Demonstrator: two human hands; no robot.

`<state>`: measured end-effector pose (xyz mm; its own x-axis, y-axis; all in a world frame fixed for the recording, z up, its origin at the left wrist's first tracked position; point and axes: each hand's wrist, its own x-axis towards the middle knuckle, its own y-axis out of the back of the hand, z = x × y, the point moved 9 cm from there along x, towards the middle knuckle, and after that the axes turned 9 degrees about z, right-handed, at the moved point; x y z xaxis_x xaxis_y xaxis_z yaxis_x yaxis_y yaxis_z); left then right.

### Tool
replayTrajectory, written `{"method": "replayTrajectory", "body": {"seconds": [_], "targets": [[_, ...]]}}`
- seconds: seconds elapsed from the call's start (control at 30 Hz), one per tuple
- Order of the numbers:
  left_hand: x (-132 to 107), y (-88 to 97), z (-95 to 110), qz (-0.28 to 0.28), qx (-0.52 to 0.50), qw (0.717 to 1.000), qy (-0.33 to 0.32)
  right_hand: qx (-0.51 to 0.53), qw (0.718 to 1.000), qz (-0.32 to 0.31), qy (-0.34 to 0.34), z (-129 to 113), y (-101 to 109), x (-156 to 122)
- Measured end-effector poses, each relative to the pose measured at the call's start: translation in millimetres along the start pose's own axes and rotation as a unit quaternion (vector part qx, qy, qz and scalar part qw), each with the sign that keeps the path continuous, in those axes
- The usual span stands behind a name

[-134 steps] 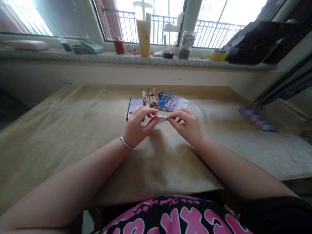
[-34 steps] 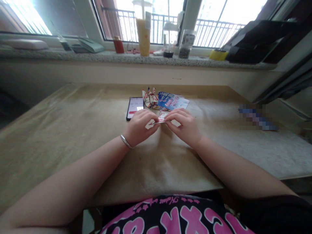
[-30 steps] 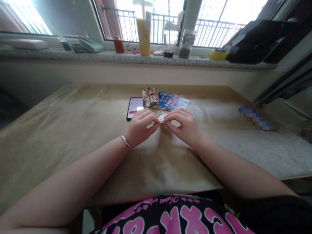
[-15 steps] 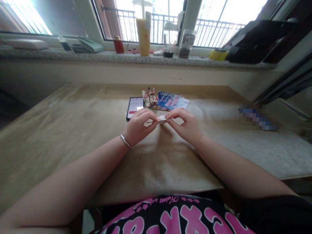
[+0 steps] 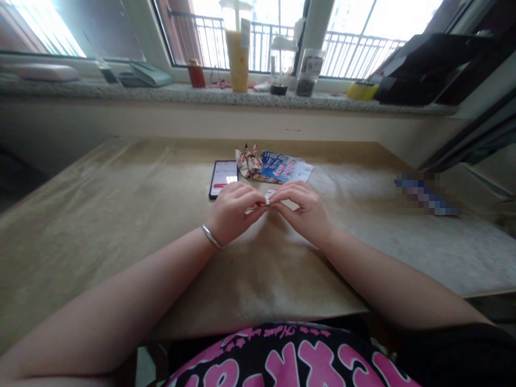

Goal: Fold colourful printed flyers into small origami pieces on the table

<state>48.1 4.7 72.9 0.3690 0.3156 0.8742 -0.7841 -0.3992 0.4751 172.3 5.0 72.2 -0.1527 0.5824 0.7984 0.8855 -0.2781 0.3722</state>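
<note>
Our left hand and right hand are covering most of the small folded paper, so we are seeing only slivers of it between the fingers. We are getting nothing but a pixelated smear from the blurred patch on the counter. The writing on the phone and the print on the blue cards are too small for us to read. The bottom edge is cutting off our pink-lettered shirt, and we are failing to identify the black object at the upper right.
</note>
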Motion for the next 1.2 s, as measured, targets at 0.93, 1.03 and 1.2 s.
{"method": "replayTrajectory", "body": {"seconds": [0.93,1.03,1.2], "targets": [[0.9,-8.2,19.5,-0.077,0.11,0.988,-0.08,-0.054,0.997,-0.029,0.048,-4.8,-12.7,-6.0],[0.7,-10.1,16.9,-0.087,0.102,0.989,-0.065,-0.064,0.996,-0.033,0.043,-4.2,-13.1,-5.9],[1.0,-10.7,12.4,-0.088,0.087,0.991,-0.042,-0.077,0.995,-0.034,0.049,-2.6,-11.4,-3.1]]}}
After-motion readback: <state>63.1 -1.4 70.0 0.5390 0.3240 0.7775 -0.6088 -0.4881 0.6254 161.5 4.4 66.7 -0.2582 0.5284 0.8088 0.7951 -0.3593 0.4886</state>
